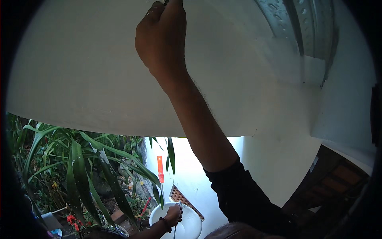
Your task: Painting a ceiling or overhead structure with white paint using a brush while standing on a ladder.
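Overhead, your right hand (163, 38) is raised to the upper edge of the view, fingers bent in and pinching a dark piece (166, 2) that is mostly cut off, so you cannot tell what it is. Pale smears mark that hand near the thumb. Your bare forearm crosses a broad off-white surface (91, 67), and a black sleeve (246, 195) covers the upper arm.

Lower down, your left hand (173, 215), with a dark bracelet (166, 224) at the wrist, curls closed around a thin handle (180, 203) in front of a round white bucket (196, 225). Just above the bucket's rim stands an orange-handled tool (160, 169), its shaft pointing down; a brown patterned strip (178, 195) slants behind the bucket.

Long green leaves (75, 163) fill the lower left, with red flowers (73, 222) beneath them. Near these, a pale blue-and-white item (59, 232) is too small for any print to be read. Perforated metal strips (308, 28) run along the upper right.
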